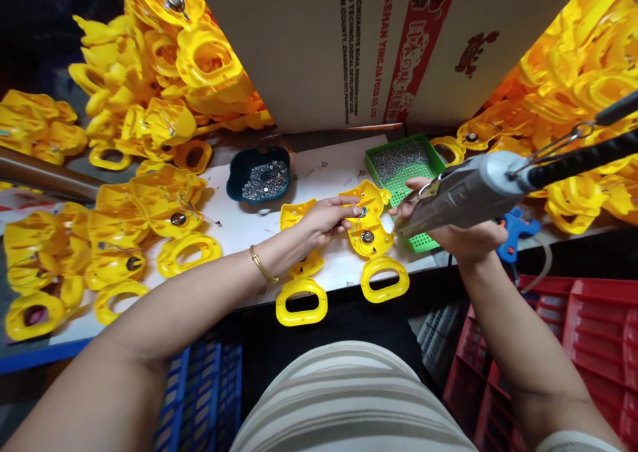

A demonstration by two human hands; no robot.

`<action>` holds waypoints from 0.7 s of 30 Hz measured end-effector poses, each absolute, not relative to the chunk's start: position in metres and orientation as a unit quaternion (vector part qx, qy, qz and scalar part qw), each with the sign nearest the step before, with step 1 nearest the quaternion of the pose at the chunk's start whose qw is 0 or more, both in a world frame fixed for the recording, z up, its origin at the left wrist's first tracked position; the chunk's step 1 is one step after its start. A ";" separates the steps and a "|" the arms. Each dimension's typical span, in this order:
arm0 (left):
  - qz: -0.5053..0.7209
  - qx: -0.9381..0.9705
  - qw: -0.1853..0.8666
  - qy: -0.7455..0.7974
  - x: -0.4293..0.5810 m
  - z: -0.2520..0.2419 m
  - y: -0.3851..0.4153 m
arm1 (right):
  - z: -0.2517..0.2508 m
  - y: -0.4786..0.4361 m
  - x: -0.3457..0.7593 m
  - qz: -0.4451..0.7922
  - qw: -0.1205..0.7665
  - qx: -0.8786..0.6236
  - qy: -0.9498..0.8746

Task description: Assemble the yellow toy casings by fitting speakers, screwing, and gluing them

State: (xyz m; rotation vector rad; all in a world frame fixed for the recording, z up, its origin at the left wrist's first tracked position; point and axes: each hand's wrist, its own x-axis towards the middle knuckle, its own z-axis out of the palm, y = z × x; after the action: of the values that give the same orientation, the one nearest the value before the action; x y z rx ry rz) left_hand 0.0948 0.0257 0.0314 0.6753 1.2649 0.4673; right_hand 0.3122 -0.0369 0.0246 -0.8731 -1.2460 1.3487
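The yellow shell lies open on the bench, between the hands, its round speaker facing up and its loop handle toward the person's lap. The left hand reaches over its wired upper half with the index finger extended; whether the fingertips pinch anything I cannot tell. The right hand wraps around a grey power tool, tilted, nose toward the shell's edge.

To do this well, I'd brace the shell with the left hand, tuck the thin wires aside (they look easy to snag), and bring the tool nearer upright before pressing, fingertips clear of its nose. The green basket of small metal parts sits conveniently just beyond.
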 end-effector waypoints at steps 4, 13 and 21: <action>0.234 0.285 0.733 0.572 0.095 0.030 0.021 | 0.020 -0.017 0.306 0.572 0.465 -0.477 -0.479; 0.251 0.287 0.738 0.557 0.095 0.028 0.015 | 0.032 0.010 0.278 0.521 0.166 -0.543 -0.637; 0.229 0.586 0.552 0.547 0.084 0.032 0.015 | 0.032 0.001 0.273 0.367 0.153 -0.583 -0.708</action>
State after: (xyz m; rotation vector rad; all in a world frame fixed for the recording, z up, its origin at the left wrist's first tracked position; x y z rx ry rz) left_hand 0.0841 0.0148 0.0317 1.3870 1.2946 0.5416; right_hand 0.2735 0.0010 0.0324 -1.6724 -2.0316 1.0539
